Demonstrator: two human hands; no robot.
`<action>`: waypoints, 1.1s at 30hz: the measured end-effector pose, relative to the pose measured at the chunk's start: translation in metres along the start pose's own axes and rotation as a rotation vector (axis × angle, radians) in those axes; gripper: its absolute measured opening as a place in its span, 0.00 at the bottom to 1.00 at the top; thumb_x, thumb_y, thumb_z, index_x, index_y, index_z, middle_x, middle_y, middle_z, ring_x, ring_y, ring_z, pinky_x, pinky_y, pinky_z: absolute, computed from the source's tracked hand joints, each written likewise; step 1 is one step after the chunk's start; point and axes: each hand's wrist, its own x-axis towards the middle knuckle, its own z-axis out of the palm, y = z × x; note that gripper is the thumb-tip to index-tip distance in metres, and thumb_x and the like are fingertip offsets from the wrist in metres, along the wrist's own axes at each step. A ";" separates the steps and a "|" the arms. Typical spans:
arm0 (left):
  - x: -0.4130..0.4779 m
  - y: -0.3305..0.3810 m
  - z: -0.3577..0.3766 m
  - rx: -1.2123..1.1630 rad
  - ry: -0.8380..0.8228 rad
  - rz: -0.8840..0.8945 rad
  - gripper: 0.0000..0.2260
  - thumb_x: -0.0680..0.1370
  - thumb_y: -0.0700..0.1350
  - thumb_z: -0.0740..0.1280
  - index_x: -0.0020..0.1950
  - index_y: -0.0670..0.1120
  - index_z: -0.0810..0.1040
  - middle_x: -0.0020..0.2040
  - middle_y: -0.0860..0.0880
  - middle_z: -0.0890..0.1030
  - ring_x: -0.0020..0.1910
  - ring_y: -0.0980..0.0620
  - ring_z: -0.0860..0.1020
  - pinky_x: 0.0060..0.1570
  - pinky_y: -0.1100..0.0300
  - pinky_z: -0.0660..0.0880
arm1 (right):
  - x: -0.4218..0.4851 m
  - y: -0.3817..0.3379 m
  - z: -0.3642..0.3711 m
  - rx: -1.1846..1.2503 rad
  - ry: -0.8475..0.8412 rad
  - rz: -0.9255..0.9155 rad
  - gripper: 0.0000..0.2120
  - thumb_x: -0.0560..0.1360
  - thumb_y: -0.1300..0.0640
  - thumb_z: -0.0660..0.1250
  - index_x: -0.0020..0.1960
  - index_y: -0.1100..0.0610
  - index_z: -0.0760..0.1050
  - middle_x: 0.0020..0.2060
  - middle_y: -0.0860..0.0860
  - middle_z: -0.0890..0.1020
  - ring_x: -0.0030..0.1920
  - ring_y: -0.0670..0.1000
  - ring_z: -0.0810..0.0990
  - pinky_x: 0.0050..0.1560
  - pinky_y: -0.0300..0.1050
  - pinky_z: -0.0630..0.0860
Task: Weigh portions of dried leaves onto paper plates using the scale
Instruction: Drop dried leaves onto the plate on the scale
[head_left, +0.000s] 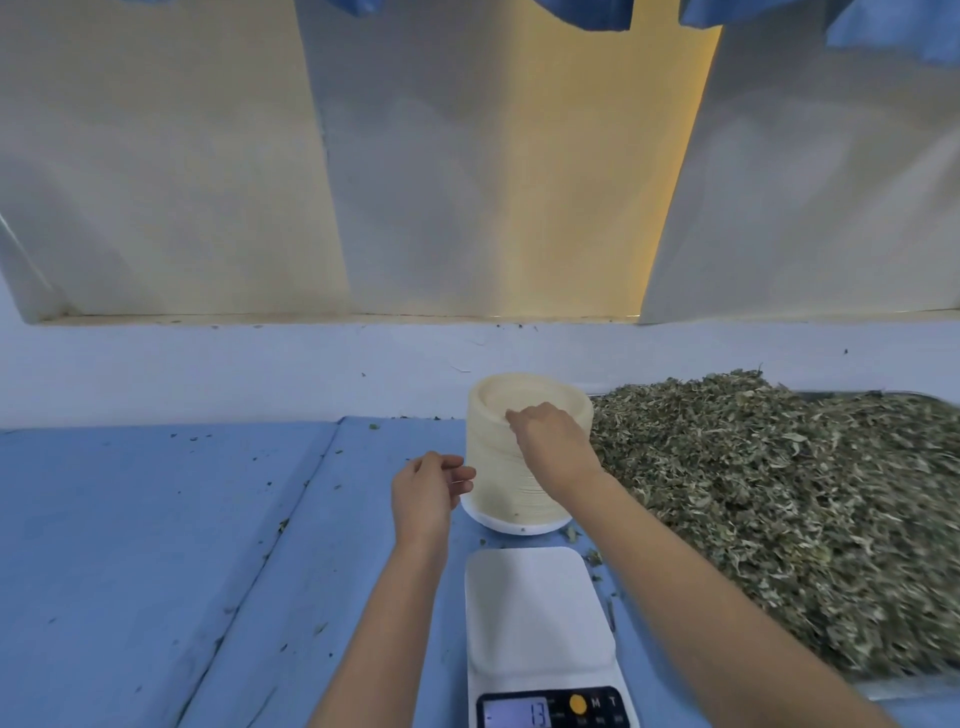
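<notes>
I'm pinching the plate stack (498, 467) behind the scale (535, 613) with my right hand (550, 441); left hand (426, 491) hovering loose, empty.

Your scale (540, 613) sits near you on the table (156, 519). The plate stack (498, 467) stands just behind it. The tray (883, 686) of dried leaves (779, 493) lies right of both, with the heap just beside the stack. Your right hand (550, 441) is on the stack's top, and your left hand (426, 493) is just left of it.

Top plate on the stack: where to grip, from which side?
Pinch the top plate by its thin rim, from above at the near-left edge, where the right hand sits. The stack is tall and tightly nested, and the leaf pile crowds its right side.
</notes>
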 end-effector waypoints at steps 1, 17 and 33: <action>0.000 -0.001 0.001 0.008 -0.003 -0.005 0.12 0.78 0.38 0.55 0.45 0.38 0.78 0.37 0.45 0.82 0.34 0.51 0.77 0.37 0.61 0.72 | 0.000 0.000 0.001 0.012 -0.007 0.005 0.19 0.77 0.69 0.56 0.66 0.60 0.69 0.51 0.56 0.78 0.56 0.58 0.73 0.49 0.48 0.67; 0.000 0.008 0.018 -0.098 0.037 0.065 0.08 0.80 0.44 0.61 0.44 0.44 0.77 0.42 0.48 0.81 0.37 0.52 0.79 0.36 0.63 0.73 | -0.023 -0.008 -0.020 0.194 0.430 -0.200 0.21 0.66 0.77 0.62 0.58 0.71 0.76 0.48 0.63 0.81 0.49 0.62 0.80 0.47 0.50 0.78; -0.077 -0.039 -0.037 0.206 0.090 0.143 0.17 0.76 0.43 0.67 0.65 0.48 0.76 0.29 0.51 0.76 0.32 0.51 0.73 0.43 0.53 0.73 | -0.139 -0.016 -0.013 1.347 0.379 0.710 0.16 0.77 0.64 0.66 0.61 0.50 0.76 0.56 0.50 0.81 0.48 0.35 0.79 0.46 0.31 0.76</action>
